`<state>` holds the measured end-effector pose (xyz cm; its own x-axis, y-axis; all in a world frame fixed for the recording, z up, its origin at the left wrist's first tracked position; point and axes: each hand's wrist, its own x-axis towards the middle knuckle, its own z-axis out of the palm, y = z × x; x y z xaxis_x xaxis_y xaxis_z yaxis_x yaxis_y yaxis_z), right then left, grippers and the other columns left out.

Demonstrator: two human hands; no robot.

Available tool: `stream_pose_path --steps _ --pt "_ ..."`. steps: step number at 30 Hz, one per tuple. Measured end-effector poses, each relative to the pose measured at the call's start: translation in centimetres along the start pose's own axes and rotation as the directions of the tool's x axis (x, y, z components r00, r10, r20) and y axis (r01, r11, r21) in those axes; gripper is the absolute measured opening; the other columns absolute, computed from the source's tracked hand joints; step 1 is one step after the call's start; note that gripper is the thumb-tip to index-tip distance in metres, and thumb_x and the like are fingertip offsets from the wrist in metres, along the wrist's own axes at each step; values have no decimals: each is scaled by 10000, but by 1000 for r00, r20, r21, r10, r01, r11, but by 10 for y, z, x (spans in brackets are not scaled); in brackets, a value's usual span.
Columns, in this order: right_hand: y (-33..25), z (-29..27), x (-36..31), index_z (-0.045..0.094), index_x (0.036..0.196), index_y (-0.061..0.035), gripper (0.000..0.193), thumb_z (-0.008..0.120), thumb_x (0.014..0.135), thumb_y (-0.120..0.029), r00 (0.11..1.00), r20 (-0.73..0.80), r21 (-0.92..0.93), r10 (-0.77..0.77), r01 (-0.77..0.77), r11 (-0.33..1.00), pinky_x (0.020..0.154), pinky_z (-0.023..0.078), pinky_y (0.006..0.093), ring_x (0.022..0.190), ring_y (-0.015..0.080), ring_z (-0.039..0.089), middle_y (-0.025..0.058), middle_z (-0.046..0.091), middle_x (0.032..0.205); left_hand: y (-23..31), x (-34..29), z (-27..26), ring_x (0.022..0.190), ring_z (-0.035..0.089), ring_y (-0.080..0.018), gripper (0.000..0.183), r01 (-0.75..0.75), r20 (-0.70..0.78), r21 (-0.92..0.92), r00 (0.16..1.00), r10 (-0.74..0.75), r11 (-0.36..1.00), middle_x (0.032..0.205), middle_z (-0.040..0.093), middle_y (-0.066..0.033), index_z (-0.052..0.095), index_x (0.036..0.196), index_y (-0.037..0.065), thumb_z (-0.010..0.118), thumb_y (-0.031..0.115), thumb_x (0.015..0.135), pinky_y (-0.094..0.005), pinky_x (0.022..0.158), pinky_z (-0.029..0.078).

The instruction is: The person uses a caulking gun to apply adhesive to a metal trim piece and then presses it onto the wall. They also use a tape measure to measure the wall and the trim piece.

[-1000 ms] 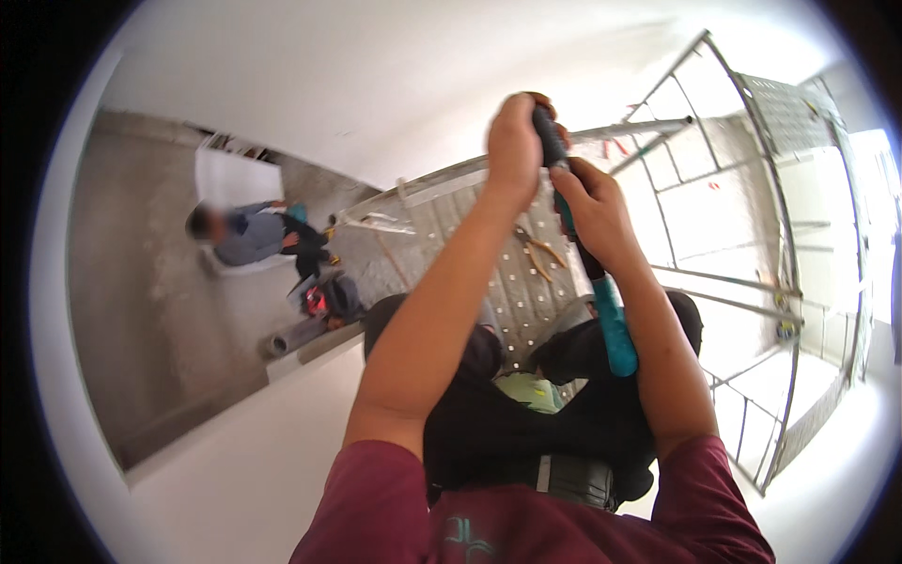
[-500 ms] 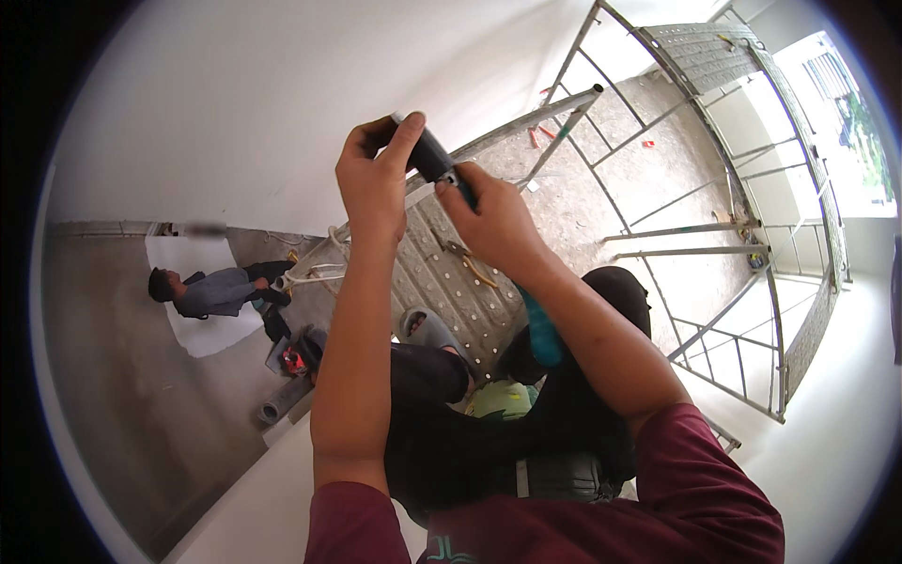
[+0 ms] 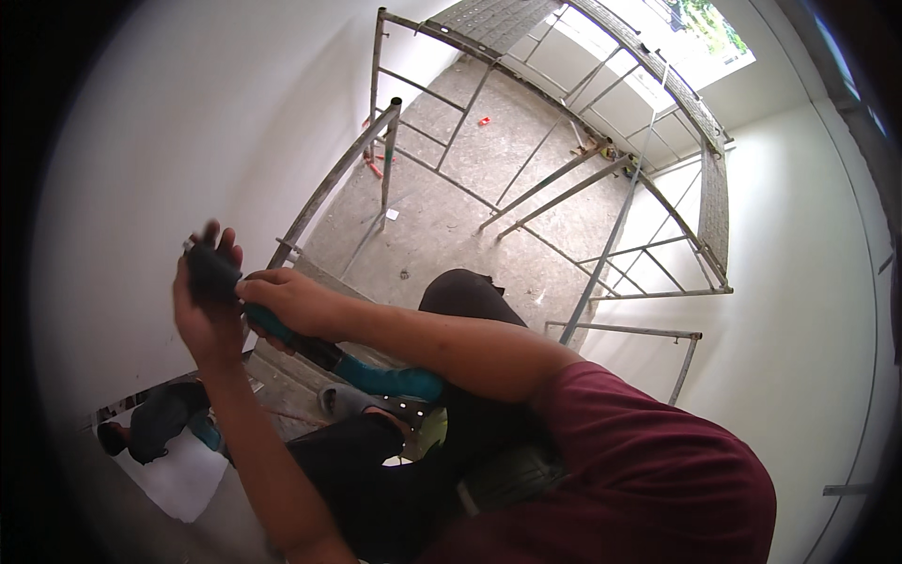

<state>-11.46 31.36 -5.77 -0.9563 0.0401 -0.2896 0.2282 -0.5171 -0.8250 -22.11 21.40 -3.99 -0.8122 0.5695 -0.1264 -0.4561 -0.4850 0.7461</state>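
Room: white walls enclose a bare concrete floor (image 3: 427, 230), lit by a bright window (image 3: 700, 38) at the far side, with greenery showing through it.
Scaffold: metal pipe frames stand across the floor, carrying a perforated platform (image 3: 493, 21) far off and a long perforated plank (image 3: 714, 211) on the right; a curved rail (image 3: 324, 188) runs near the left wall (image 3: 178, 141).
Tool: one long implement (image 3: 376, 378), dark in the middle and teal toward its lower end, slants between the worker's hands on the near left, its black end (image 3: 214, 275) raised toward the left wall and its teal end close to the worker's knee (image 3: 465, 296).
Left hand: the worker's left hand (image 3: 209, 315) is wrapped about the black end, fingertips showing beyond it; blur hides how firmly.
Right hand: the worker's right hand (image 3: 299, 303) grips the implement just below, next to the left, thumb side toward the black end.
Worker: dressed in a maroon shirt (image 3: 648, 451) and dark trousers, with a gray sandal (image 3: 341, 401) visible below the forearm.
Co-worker: another person (image 3: 162, 421), in dark clothing, is low at the near left on a white sheet (image 3: 174, 481).
Floor debris: one small red item (image 3: 484, 121) lies far off among the frames; a pale square scrap (image 3: 392, 215) lies nearer, beside the rail.
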Motion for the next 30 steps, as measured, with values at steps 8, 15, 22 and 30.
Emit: stream_pose_path --steps 8,15,22,30 --pt "11 1 3 568 1115 44 372 477 1001 -299 998 -3 -64 -63 63 996 434 461 281 498 128 558 56 577 699 -1 10 -48 1235 514 -232 357 0 2 162 1000 0 987 1307 544 -134 525 1258 32 445 310 1048 -362 1088 400" --pt "18 4 7 551 1070 45 363 469 988 -299 994 -32 -146 -108 103 984 442 479 307 486 163 568 80 571 677 -1 14 -55 1195 527 -225 454 -16 -71 279 997 37 960 1260 559 -117 456 1360 21 463 345 1044 -347 1041 416" --pt "4 6 -7 509 998 -2 319 434 991 -312 997 13 229 72 -73 971 421 483 320 478 171 555 86 568 701 2 -3 -18 1181 545 -246 458 65 -10 11 998 -64 998 1275 552 -169 438 1381 -19 401 307 1062 -361 1020 433" --pt "17 2 -1 522 1022 -1 347 429 1000 -334 999 -3 146 43 -42 988 427 483 326 498 174 574 85 555 719 -1 3 -42 1163 547 -231 416 -9 -27 462 999 24 887 1255 561 -148 474 1337 -31 405 276 1066 -340 982 452"
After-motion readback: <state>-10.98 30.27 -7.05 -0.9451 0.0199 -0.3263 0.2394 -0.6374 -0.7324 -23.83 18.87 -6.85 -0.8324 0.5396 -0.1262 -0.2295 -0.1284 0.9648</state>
